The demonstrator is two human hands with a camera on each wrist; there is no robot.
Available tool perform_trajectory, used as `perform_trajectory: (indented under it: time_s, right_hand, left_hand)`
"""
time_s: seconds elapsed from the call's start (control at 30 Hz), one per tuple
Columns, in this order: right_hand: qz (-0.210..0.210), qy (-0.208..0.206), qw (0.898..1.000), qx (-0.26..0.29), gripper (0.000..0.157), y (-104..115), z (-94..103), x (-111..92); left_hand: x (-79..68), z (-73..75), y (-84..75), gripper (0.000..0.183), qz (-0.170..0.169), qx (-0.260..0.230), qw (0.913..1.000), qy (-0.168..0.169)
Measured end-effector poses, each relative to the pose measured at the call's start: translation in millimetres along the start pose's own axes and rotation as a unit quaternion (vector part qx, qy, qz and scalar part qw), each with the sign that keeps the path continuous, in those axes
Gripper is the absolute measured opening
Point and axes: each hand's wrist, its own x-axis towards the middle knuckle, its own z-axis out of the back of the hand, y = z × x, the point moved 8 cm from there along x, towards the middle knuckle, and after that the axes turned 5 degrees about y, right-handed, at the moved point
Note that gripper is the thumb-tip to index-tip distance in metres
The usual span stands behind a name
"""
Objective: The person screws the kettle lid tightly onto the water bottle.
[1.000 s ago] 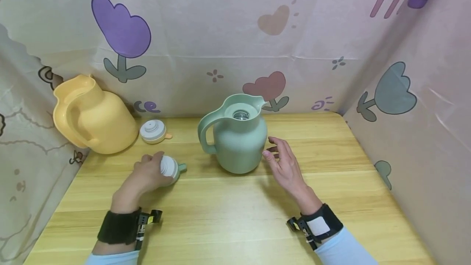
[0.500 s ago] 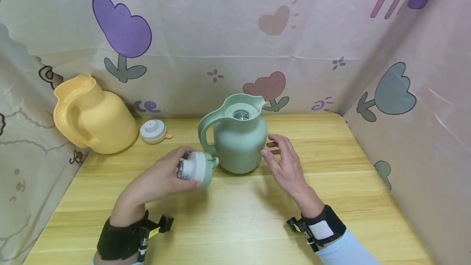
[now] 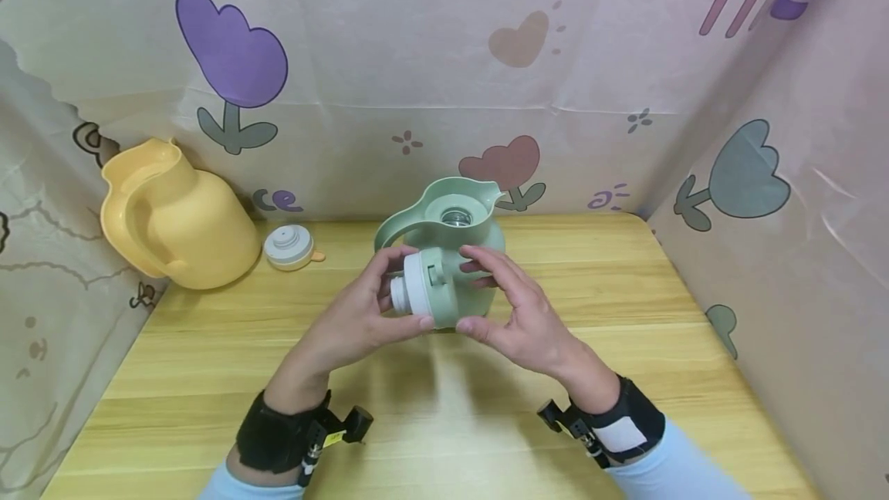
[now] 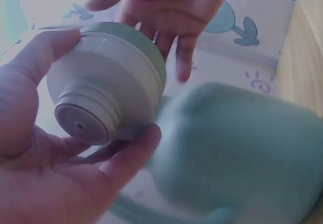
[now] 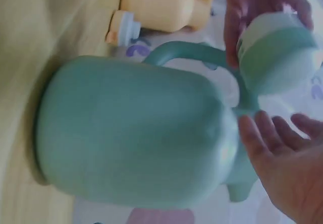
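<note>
My left hand grips a green and white jug lid on its side, in front of the green jug. The lid's white threaded plug faces left in the head view, its green top faces right. My right hand is just right of the lid, fingers spread and slightly bent, holding nothing. In the right wrist view a gap shows between those fingers and the lid. The green jug stands upright, its mouth uncovered, its lower front partly hidden by the lid and hands.
At the back left of the wooden table stands a yellow jug. A white and yellow lid lies beside it, plug up. Patterned cloth hangs behind and at both sides.
My left hand has picked the green and white lid up off the table and brought it right, before the green jug. My right hand has shifted slightly left towards it.
</note>
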Motion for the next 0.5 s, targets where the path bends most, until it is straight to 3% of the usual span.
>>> perform_trajectory:
  time_s: [0.13,0.27,0.33,0.4,0.47,0.5]
  right_hand:
    - [-0.026,0.062,0.998,0.01,0.092,1,-7.8,7]
    - [-0.03,0.061,0.997,0.03,0.095,-1,-4.7,10]
    - [-0.032,0.054,0.997,0.034,0.094,0,-0.3,11]
    - [-0.032,0.044,0.998,0.023,0.094,1,7.5,14]
    - [-0.028,0.03,0.999,0.002,0.094,4,19.8,20]
    - [-0.026,0.022,0.999,-0.009,0.094,5,27.3,25]
  left_hand:
    - [8.8,-8.0,-4.7,0.078,-0.026,-0.025,0.9992,0.019]
    - [11.4,-12.9,-8.8,0.081,-0.032,-0.041,0.9982,0.029]
    - [10.4,-10.7,-12.4,0.081,-0.032,-0.035,0.9988,0.015]
    - [7.7,-0.7,-16.6,0.077,-0.042,-0.023,0.9984,-0.029]
    - [3.1,17.8,-20.2,0.065,-0.058,-0.009,0.992,-0.112]
    - [0.4,29.0,-20.6,0.059,-0.066,0.001,0.9845,-0.162]
